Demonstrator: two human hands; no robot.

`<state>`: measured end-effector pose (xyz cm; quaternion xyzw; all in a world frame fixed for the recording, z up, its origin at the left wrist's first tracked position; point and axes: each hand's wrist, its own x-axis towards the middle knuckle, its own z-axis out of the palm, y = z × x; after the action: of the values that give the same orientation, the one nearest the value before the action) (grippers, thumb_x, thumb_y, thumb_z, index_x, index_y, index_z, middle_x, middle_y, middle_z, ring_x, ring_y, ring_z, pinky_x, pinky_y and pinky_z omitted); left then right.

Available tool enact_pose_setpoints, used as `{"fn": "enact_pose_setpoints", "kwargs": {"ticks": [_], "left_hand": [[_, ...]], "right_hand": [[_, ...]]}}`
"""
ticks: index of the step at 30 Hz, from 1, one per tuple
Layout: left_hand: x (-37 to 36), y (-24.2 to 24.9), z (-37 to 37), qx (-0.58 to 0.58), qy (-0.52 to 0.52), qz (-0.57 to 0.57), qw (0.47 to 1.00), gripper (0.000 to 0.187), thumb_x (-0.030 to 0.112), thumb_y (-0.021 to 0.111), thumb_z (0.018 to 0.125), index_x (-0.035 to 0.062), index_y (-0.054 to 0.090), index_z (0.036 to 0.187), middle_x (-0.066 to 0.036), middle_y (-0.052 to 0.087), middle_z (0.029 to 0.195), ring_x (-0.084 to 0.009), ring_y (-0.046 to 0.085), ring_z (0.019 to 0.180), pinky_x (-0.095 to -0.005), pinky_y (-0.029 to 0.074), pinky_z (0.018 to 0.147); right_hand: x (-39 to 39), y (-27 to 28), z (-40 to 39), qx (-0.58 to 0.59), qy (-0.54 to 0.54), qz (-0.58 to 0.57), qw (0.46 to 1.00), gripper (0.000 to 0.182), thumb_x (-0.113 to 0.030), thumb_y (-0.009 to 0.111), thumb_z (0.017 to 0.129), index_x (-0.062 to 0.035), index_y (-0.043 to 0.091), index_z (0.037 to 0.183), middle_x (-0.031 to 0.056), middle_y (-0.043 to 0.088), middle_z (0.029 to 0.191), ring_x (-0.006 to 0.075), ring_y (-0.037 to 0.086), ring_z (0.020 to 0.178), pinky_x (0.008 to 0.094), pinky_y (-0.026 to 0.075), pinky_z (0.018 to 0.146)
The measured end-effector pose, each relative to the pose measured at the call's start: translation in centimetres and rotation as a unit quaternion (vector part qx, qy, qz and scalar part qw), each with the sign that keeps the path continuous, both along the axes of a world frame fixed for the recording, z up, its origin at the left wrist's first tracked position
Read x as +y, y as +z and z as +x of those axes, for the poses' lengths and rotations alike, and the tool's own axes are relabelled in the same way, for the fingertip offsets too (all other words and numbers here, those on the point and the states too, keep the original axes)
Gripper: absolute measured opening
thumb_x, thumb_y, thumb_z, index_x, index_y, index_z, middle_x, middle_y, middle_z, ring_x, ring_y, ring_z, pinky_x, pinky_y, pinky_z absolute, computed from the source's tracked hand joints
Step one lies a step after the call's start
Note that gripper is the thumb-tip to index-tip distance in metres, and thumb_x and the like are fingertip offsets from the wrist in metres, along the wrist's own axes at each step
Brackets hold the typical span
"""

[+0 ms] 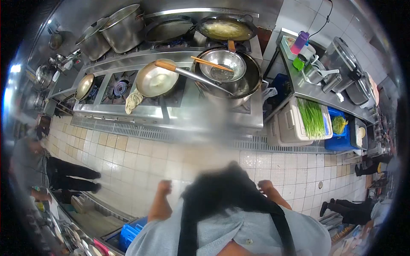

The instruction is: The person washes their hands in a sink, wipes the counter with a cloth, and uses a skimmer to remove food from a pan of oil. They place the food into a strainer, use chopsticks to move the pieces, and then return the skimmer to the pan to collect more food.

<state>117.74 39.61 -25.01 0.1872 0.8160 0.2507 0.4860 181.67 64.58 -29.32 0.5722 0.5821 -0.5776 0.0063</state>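
My left hand (pixel 164 187) hangs at my side over the tiled floor, its fingers curled in and nothing visible in them. On the other side my right hand (pixel 265 186) is also loosely closed, apart from everything. Ahead on the steel stove (pixel 200 119) stands a large pot (pixel 250 87). A metal strainer bowl (pixel 237 64), a pair of wooden chopsticks (pixel 220 65) and a long-handled tool with a wooden grip (pixel 194 77) lie across it. Left of the pot sits a frying pan (pixel 158 79), with a cloth (pixel 133 101) by its handle. Behind, a wok (pixel 226 30) holds bubbling oil.
Tall stockpots (pixel 124 30) and a second wok (pixel 168 30) fill the stove's rear. A lit burner (pixel 121 88) glows at left. Green stalks (pixel 310 117) top a white bin (pixel 284 128) under the right-hand steel table (pixel 311 91). Other people stand at both sides. A hazy smear blurs the centre.
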Motion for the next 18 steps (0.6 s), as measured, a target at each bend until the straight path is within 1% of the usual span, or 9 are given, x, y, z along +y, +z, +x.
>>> {"fn": "enact_pose_setpoints", "kwargs": {"ticks": [2, 3, 5, 6, 8, 9, 13, 15, 18], "left_hand": [[0.0, 4.5, 2.2, -0.148, 0.200, -0.090, 0.965, 0.008, 0.019, 0.059, 0.079, 0.0139, 0.056, 0.084, -0.009, 0.051, 0.064, -0.0231, 0.052, 0.058, -0.0411, 0.040, 0.045], [-0.2, 4.9, 3.4, -0.151, 0.200, -0.091, 0.964, 0.008, 0.019, 0.059, 0.079, 0.0139, 0.056, 0.084, -0.009, 0.051, 0.064, -0.0231, 0.052, 0.058, -0.0411, 0.040, 0.045], [-1.3, 5.6, 4.4, -0.180, 0.231, -0.112, 0.950, 0.015, 0.023, 0.052, 0.089, 0.0149, 0.051, 0.076, -0.003, 0.039, 0.057, -0.0174, 0.040, 0.046, -0.0357, 0.030, 0.036], [-3.1, 3.4, 4.3, -0.197, 0.137, -0.006, 0.971, 0.021, 0.026, 0.049, 0.091, 0.0135, 0.051, 0.074, -0.004, 0.038, 0.057, -0.0173, 0.037, 0.043, -0.0339, 0.030, 0.035], [-3.5, 4.2, 5.1, -0.156, 0.012, 0.000, 0.988, 0.015, 0.024, 0.055, 0.087, 0.0130, 0.051, 0.077, -0.004, 0.040, 0.058, -0.0175, 0.039, 0.044, -0.0349, 0.031, 0.035], [-3.1, 3.8, 4.9, -0.157, 0.011, 0.001, 0.988, 0.015, 0.024, 0.055, 0.087, 0.0130, 0.051, 0.077, -0.004, 0.040, 0.058, -0.0175, 0.039, 0.044, -0.0349, 0.031, 0.035], [-1.6, -0.2, 3.1, -0.066, -0.083, 0.003, 0.994, 0.022, 0.014, 0.063, 0.073, 0.0116, 0.058, 0.094, -0.009, 0.059, 0.079, -0.0231, 0.055, 0.069, -0.0392, 0.045, 0.054], [-0.8, -0.8, 2.6, -0.043, -0.107, 0.003, 0.993, 0.029, 0.012, 0.065, 0.069, 0.0112, 0.060, 0.098, -0.010, 0.063, 0.084, -0.0245, 0.060, 0.075, -0.0403, 0.048, 0.059], [2.4, -0.6, 2.1, -0.038, -0.019, 0.009, 0.999, 0.033, 0.012, 0.063, 0.069, 0.0099, 0.062, 0.102, -0.010, 0.064, 0.092, -0.0244, 0.060, 0.088, -0.0382, 0.049, 0.071]], "right_hand": [[-0.1, 11.0, -3.9, -0.190, 0.349, 0.049, 0.916, 0.007, -0.014, 0.061, 0.077, -0.0082, 0.060, 0.080, 0.0057, 0.061, 0.073, 0.0213, 0.061, 0.061, 0.0397, 0.048, 0.055], [-0.3, 11.8, -3.6, -0.193, 0.350, 0.048, 0.915, 0.007, -0.014, 0.061, 0.077, -0.0082, 0.060, 0.080, 0.0057, 0.061, 0.073, 0.0213, 0.061, 0.061, 0.0397, 0.048, 0.055], [-1.0, 12.0, -3.5, -0.176, 0.212, -0.076, 0.958, 0.012, -0.016, 0.066, 0.073, -0.0094, 0.062, 0.081, 0.0065, 0.064, 0.079, 0.0230, 0.064, 0.071, 0.0402, 0.049, 0.063], [-0.7, 6.6, -0.8, -0.153, 0.200, -0.065, 0.966, 0.013, -0.017, 0.067, 0.072, -0.0095, 0.062, 0.081, 0.0072, 0.063, 0.082, 0.0239, 0.064, 0.073, 0.0403, 0.049, 0.064], [-0.3, -4.8, 5.1, -0.105, 0.179, -0.042, 0.977, 0.016, -0.019, 0.069, 0.070, -0.0096, 0.063, 0.081, 0.0085, 0.063, 0.089, 0.0256, 0.064, 0.076, 0.0407, 0.049, 0.067], [-0.1, -2.2, 3.2, -0.070, 0.002, -0.056, 0.996, 0.013, -0.020, 0.068, 0.073, -0.0091, 0.063, 0.079, 0.0094, 0.065, 0.086, 0.0253, 0.063, 0.073, 0.0403, 0.049, 0.066], [3.6, 4.3, -1.5, -0.041, 0.120, 0.028, 0.992, 0.007, -0.015, 0.054, 0.085, -0.0096, 0.057, 0.088, 0.0043, 0.055, 0.081, 0.0175, 0.059, 0.067, 0.0368, 0.048, 0.052], [4.9, 10.1, -5.4, -0.085, -0.049, -0.057, 0.994, 0.010, -0.016, 0.058, 0.083, -0.0088, 0.058, 0.090, 0.0038, 0.057, 0.082, 0.0177, 0.060, 0.069, 0.0350, 0.048, 0.052], [5.5, 16.0, -8.7, -0.065, -0.153, -0.076, 0.983, 0.013, -0.018, 0.060, 0.081, -0.0089, 0.058, 0.091, 0.0034, 0.057, 0.083, 0.0185, 0.061, 0.070, 0.0356, 0.049, 0.053]]}}
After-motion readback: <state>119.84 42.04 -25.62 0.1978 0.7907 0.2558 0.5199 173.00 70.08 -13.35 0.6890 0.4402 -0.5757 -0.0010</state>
